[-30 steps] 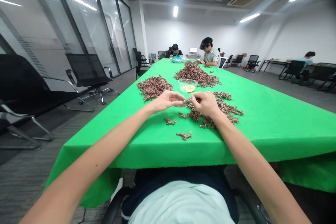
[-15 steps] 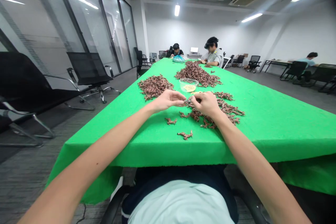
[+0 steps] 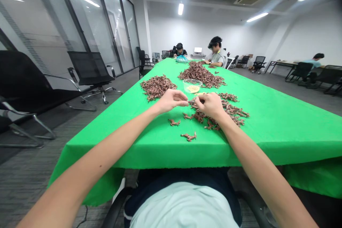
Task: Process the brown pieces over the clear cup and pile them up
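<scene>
My left hand (image 3: pixel 172 101) is closed in a pinch, thumb and fingertips meeting on a small brown animal figurine (image 3: pixel 191 102), mostly covered by fingers. From the other side my right hand (image 3: pixel 210 104) pinches at the same piece, its fingers curled and their tips partly hidden. Under and beside my right hand lies a loose heap of brown animal figurines (image 3: pixel 235 111). Closer to me, one single figurine (image 3: pixel 188 136) lies near the table's front edge, and another figurine (image 3: pixel 174 122) is below my left hand.
Just beyond my hands stands a clear bowl (image 3: pixel 192 86) with small pale pieces. A figurine pile (image 3: pixel 158 87) is at left; a larger pile (image 3: pixel 201 74) lies behind the bowl. Green cloth (image 3: pixel 283 121) covers the table. Co-workers (image 3: pixel 216 57) sit at its far end.
My hands stay nearly in the same place, with only a slight shift of the fingers at the small piece. The figurines on the table have not moved.
</scene>
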The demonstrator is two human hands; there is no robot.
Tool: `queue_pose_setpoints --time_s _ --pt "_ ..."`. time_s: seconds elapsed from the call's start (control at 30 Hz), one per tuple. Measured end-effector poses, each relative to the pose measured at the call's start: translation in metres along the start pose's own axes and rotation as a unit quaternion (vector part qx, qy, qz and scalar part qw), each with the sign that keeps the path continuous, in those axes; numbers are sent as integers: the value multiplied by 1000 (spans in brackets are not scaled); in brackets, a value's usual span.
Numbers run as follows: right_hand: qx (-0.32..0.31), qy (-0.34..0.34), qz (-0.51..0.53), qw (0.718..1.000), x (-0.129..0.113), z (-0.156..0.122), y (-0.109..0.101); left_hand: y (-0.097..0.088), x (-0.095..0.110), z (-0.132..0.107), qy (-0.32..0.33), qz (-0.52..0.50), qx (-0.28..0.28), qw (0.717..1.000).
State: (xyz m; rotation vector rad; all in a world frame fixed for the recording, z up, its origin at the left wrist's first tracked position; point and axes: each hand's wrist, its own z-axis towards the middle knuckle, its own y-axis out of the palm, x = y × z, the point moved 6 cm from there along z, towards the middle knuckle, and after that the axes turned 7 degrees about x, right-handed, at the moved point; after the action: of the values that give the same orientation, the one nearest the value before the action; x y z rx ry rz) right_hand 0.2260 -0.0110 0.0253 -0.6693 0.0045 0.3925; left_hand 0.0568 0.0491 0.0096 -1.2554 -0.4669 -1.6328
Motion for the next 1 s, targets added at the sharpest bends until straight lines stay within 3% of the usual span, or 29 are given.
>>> queue_pose_setpoints --time_s 0.2,0.33,0.53,0.73,0.83,1.0 --pt "16 10 12 1000 1 0 0 -2 1 1 22 30 22 999" --pt "13 47 86 995 7 1 2 -4 5 0 37 30 2 999" --pt "-38 105 234 966 11 0 8 3 10 -3 90 56 -47 993" --pt "-74 118 299 944 2 -1 7 11 1 -2 67 12 -38 997" --pt "-47 135 295 945 5 0 6 8 -2 -2 43 2 -15 999" --pt "68 130 198 969 18 -1 -3 1 1 -1 37 29 35 998"
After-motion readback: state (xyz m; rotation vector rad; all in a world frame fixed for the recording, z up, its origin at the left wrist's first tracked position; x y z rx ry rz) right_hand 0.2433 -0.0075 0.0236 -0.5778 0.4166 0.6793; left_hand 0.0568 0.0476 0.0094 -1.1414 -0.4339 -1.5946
